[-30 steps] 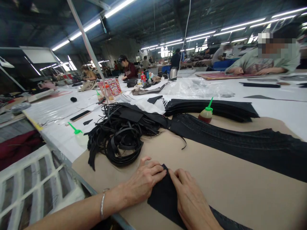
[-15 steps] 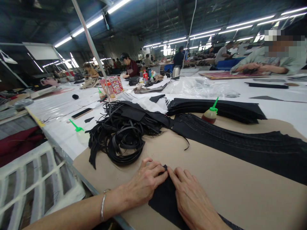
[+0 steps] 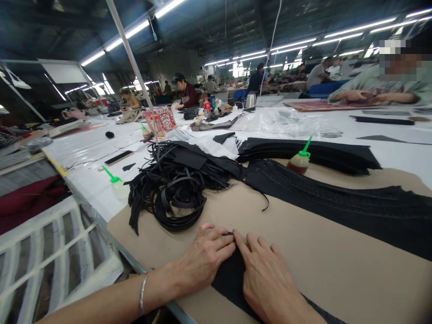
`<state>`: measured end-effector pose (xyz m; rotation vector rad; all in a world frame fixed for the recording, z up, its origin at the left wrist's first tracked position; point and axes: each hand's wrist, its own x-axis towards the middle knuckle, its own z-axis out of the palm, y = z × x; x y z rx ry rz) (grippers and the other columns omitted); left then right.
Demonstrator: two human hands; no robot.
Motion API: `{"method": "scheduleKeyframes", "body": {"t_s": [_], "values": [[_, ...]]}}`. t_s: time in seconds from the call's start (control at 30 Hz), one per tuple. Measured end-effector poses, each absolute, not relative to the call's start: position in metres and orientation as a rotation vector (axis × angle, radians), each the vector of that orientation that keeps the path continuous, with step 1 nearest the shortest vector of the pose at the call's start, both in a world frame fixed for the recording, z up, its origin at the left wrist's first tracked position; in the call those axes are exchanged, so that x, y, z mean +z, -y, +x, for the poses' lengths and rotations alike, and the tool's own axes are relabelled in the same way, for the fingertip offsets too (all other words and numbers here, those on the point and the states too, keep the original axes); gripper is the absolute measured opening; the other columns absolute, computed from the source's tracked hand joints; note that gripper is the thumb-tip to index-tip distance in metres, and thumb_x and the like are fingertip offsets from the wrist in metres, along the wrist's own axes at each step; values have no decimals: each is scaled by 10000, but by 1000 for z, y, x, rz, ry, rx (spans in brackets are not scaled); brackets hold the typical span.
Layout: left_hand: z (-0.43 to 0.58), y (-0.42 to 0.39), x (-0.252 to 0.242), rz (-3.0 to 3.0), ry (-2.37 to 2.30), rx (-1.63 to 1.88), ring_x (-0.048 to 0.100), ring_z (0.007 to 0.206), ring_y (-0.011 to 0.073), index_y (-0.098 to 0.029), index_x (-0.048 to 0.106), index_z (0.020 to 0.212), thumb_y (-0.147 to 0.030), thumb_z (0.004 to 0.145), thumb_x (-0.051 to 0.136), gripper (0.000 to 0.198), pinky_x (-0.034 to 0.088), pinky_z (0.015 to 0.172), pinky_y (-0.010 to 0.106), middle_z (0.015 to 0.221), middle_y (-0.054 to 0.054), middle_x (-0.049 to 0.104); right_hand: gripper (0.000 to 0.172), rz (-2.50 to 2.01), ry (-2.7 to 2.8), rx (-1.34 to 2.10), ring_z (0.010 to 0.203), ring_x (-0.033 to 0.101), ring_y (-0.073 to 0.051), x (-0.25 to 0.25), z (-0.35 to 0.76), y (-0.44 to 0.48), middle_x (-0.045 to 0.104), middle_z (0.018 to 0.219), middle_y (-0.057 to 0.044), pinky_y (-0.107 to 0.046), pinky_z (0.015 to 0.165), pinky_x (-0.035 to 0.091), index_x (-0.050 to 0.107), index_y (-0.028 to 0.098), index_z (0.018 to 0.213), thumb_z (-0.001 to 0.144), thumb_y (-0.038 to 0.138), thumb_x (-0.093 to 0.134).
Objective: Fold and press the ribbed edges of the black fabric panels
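A black leather-like piece [image 3: 230,275] lies on the tan board under my hands, its far end narrowed to a small folded tip. My left hand [image 3: 205,252] is closed over the left side of that tip, fingers bent and pinching the edge. From the other side, my right hand [image 3: 266,274] rests with fingers stretched and slightly apart, the index fingertip pressing at the tip beside my left fingers. Both thumbs are mostly hidden. The piece runs on beneath my right wrist toward the lower right.
A heap of black strips [image 3: 178,189] lies beyond my left hand. Overlapping black pieces [image 3: 337,200] and a thick black stack [image 3: 310,153] lie to the right, near a green-tipped glue bottle [image 3: 299,162]. Another such bottle [image 3: 118,186] stands left. A white rack [image 3: 50,256] adjoins the table edge.
The small raised tip between my fingers now lies flatter, and my right hand has shifted slightly left over the piece. The view has turned a little.
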<state>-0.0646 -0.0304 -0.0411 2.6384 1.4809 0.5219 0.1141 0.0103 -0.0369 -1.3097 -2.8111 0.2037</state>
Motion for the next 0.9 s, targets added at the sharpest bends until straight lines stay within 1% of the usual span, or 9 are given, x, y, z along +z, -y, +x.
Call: {"method": "scheduleKeyframes", "body": {"t_s": [0.1,0.23,0.27,0.4,0.5,0.6,0.67,0.73,0.9], "values": [[-63,31,-39,2651,-1497,501,476,1216,210,-208,507,1305,-79,896,439,434,265,1046,422,1263,87,603,687,-1335,2744,247,1022,524,-304,-32,116,-13,594,1153,-139,-482,889,364,403,197,1444,768,77,432],[-63,32,-37,2640,-1594,490,477,1188,228,-229,569,1214,-39,849,431,434,269,1024,438,1254,98,563,820,-1272,2670,434,1041,522,-267,-30,132,-18,591,1137,-92,-422,906,389,312,235,1484,695,87,481],[-63,32,-37,2631,-1612,492,476,1179,233,-237,574,1203,-33,840,428,441,270,1017,443,1248,97,555,820,-1265,2644,466,1063,512,-265,-32,138,-18,583,1159,-89,-423,926,384,301,234,1487,701,100,495],[-60,29,-35,2576,-1595,540,483,1155,222,-252,584,1157,-11,836,395,444,250,1005,444,1201,67,571,648,-1304,2557,520,1129,476,-282,-42,163,-11,557,1243,-113,-463,982,352,372,176,1445,815,191,525],[-48,24,-29,2442,-1656,674,514,1089,196,-225,595,1037,-23,864,381,342,251,989,423,1091,40,615,510,-1313,2538,572,1137,478,-282,-42,172,-5,560,1255,-126,-462,991,341,464,143,1357,855,205,527],[-28,20,-21,2358,-1672,707,525,1051,194,-203,576,983,-91,866,485,186,261,976,406,1018,24,630,363,-1351,2513,648,1071,518,-274,-35,172,-2,605,1159,-109,-445,942,366,552,160,1214,851,161,538],[-15,17,-17,2386,-1573,630,524,1058,196,-218,584,1018,-118,831,565,213,264,977,399,1035,13,632,276,-1376,2481,709,1018,541,-263,-30,172,-2,629,1078,-87,-418,899,381,581,173,1106,838,123,537],[-6,14,-16,2403,-1490,550,534,1043,191,-237,605,1043,-102,805,589,274,277,966,389,1041,6,636,220,-1386,2446,769,968,559,-248,-28,173,-4,642,1011,-66,-384,855,391,587,184,1021,825,100,533],[0,3,-19,2437,-1398,432,554,955,170,-230,671,922,-19,791,533,284,333,912,351,911,-1,645,153,-1422,2405,886,884,580,-226,-27,181,-7,646,920,-42,-326,767,392,598,204,913,813,108,531]]}}
